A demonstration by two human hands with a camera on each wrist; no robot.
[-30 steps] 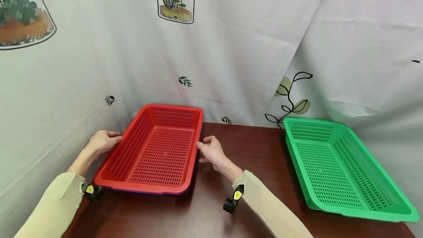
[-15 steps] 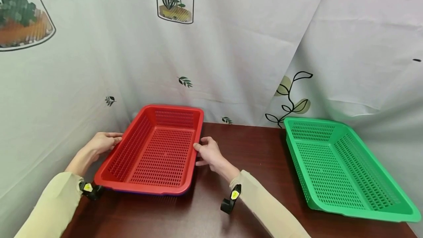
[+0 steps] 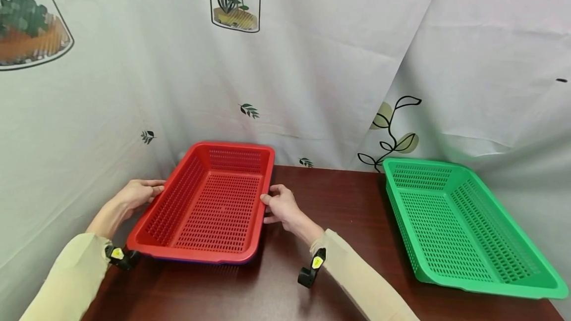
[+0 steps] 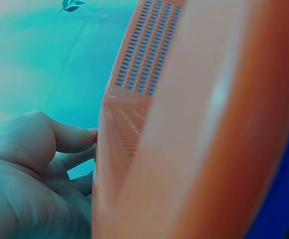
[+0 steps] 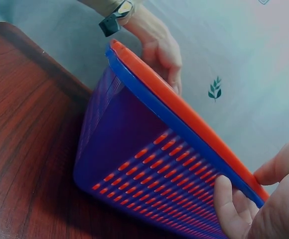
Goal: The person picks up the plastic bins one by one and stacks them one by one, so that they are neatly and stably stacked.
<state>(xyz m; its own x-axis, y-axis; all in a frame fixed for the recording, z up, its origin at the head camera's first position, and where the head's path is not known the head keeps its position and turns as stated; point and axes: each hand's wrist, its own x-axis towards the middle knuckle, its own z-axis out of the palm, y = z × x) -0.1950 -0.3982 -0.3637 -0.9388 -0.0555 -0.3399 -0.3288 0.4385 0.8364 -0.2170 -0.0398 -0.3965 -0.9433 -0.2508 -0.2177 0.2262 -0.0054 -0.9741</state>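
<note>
A red plastic basket (image 3: 218, 207) with slotted sides sits nested inside a blue basket (image 5: 139, 164), whose rim shows just under the red one. My left hand (image 3: 138, 194) holds the left long rim, thumb at the red edge and fingers reaching below it. On the opposite long side, my right hand (image 3: 283, 208) pinches the stacked rims. In the right wrist view its thumb lies on the red rim, while the fingers (image 5: 225, 199) press up against the blue slotted wall. The red basket has nothing in it.
A green slotted basket (image 3: 446, 227) stands at the right of the dark brown table (image 3: 339, 212). White printed cloth (image 3: 312, 63) hangs behind the table and along the left, close to my left hand.
My right hand has shifted slightly left, bringing its thumb over the rim. The left hand has barely moved, and the baskets stay where they were.
</note>
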